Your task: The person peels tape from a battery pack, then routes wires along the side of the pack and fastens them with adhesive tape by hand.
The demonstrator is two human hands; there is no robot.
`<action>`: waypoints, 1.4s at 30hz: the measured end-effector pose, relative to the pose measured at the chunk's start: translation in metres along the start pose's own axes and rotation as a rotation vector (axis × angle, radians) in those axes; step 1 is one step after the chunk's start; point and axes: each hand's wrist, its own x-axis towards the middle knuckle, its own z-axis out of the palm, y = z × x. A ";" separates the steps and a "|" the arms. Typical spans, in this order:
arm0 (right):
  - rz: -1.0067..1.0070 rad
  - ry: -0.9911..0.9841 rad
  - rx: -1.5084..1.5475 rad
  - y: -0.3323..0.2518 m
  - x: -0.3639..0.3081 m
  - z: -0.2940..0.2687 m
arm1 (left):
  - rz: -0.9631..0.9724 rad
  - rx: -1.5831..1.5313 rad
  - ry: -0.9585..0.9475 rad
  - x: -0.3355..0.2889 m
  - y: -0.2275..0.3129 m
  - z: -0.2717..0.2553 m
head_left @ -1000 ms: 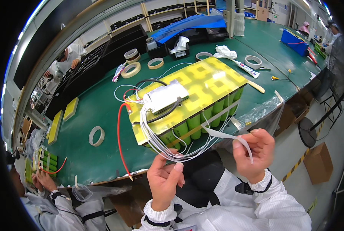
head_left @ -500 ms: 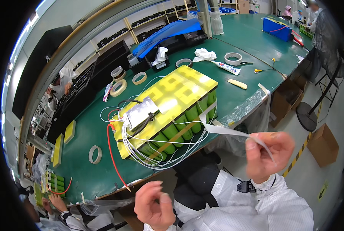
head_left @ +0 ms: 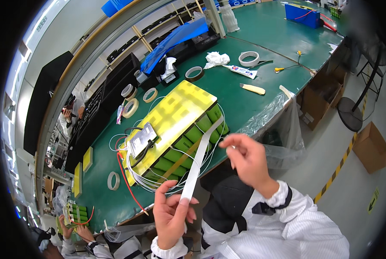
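My left hand [head_left: 173, 216] pinches the lower end of a white tape strip [head_left: 197, 166] between thumb and fingers. The strip runs taut up to the right end of a battery pack [head_left: 175, 108]. Green cylindrical cells [head_left: 177, 159] line the pack's near side under a yellow top plate, and an amber tape band crosses them. White wires [head_left: 136, 175] loop from a silver circuit module [head_left: 142, 140] over the cells. Beside the strip's upper part, my right hand [head_left: 249, 162] hovers with bent fingers apart, nothing visible in them.
Tape rolls [head_left: 130, 108], a glue tube [head_left: 241, 71], a yellow-handled knife [head_left: 253, 89] and crumpled white tissue [head_left: 216, 59] lie on the green table [head_left: 266, 39]. A red wire [head_left: 130, 190] reaches the near edge. Plastic sheeting [head_left: 283, 138] hangs at right. Another person's hands [head_left: 85, 233] work at lower left.
The tape strip has passed from my right hand to my left and now runs downward across the cells. My right hand has moved left and up, toward the pack.
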 end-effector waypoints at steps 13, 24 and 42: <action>0.786 -0.453 0.831 0.018 0.022 0.019 | 0.242 0.970 0.068 0.015 0.044 0.001; 0.640 -0.227 0.929 0.020 0.018 0.000 | 0.269 0.823 -0.029 0.010 0.047 -0.008; 0.139 0.053 0.852 -0.020 0.136 -0.135 | 0.067 0.620 -0.069 -0.004 0.022 -0.027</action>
